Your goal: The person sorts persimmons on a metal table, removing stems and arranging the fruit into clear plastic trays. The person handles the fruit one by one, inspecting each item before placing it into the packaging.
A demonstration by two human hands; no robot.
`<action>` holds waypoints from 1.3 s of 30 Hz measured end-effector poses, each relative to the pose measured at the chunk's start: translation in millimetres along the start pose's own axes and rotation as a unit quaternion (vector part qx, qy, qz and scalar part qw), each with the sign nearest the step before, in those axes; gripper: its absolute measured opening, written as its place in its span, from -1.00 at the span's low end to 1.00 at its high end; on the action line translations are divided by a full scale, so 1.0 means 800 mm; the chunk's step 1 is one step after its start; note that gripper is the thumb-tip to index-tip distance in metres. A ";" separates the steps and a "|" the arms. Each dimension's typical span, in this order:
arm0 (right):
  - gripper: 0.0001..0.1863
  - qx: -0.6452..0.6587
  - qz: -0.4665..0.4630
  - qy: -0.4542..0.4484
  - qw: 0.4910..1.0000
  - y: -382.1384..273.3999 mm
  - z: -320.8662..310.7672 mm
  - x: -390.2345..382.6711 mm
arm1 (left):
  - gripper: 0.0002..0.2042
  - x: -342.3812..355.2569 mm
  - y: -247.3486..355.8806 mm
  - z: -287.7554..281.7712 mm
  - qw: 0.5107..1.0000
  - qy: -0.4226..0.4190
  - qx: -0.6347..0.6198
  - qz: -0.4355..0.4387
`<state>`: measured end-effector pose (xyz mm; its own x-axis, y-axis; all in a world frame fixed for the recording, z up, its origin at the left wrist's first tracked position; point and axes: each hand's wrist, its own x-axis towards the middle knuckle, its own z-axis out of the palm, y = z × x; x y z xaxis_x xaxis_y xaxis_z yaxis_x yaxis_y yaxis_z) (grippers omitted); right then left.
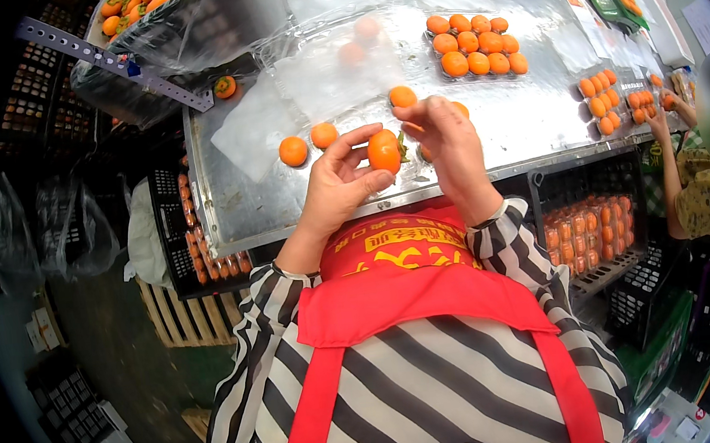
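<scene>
My left hand [337, 178] pinches an orange persimmon [383, 152] between thumb and fingers, its green leafy top turned to the right. Just right of it my right hand [449, 144] is raised over the table with loosely bent fingers, and I see nothing in it. Another persimmon [402, 96] shows past its fingertips, and others are partly hidden behind it. Two loose persimmons lie left of my hands, one nearer the edge [293, 151] and one beside it [324, 135].
The metal table [240, 201] carries a clear tray of persimmons [475, 44] and thin white sheets [348, 75]. A lined crate of persimmons [171, 33] stands at far left. Packed crates [590, 231] sit below the table. At right, a person [704, 167] handles smaller packs [600, 103].
</scene>
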<state>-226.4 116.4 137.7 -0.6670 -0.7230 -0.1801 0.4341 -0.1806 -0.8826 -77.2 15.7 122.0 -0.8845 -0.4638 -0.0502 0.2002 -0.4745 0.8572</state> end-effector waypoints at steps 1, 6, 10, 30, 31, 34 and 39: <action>-0.62 0.004 -0.016 -0.011 1.000 -0.002 -0.008 0.000 | -0.40 0.000 0.003 0.001 1.000 0.001 0.003 -0.001; -0.51 -0.005 -0.019 -0.045 0.999 0.001 -0.043 -0.007 | -0.41 0.001 0.006 0.005 1.000 0.001 0.011 0.000; -0.52 -0.046 -0.021 -0.033 0.998 0.015 -0.045 -0.021 | -0.47 0.003 0.006 0.005 1.000 -0.014 -0.005 -0.018; -0.61 -0.317 -0.094 -0.073 0.941 0.029 -0.022 -0.050 | -0.46 0.004 -0.009 -0.003 0.990 0.080 -0.085 -0.079; -0.54 -0.308 -0.082 -0.072 0.945 0.028 -0.021 -0.050 | -0.45 0.004 -0.008 -0.004 0.989 0.078 -0.092 -0.083; -0.40 -0.303 -0.066 -0.091 0.946 0.032 -0.020 -0.050 | -0.41 0.001 -0.004 -0.002 0.990 0.068 -0.087 -0.092; -0.38 -0.293 -0.051 -0.099 0.950 0.032 -0.018 -0.050 | -0.41 -0.001 -0.001 -0.001 0.990 0.051 -0.089 -0.095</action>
<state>-197.5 150.3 115.6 -0.5352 -0.8435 -0.0457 -0.0771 0.1026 -0.9917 -76.7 16.0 120.7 -0.8677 -0.4224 -0.2619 0.1127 -0.6804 0.7241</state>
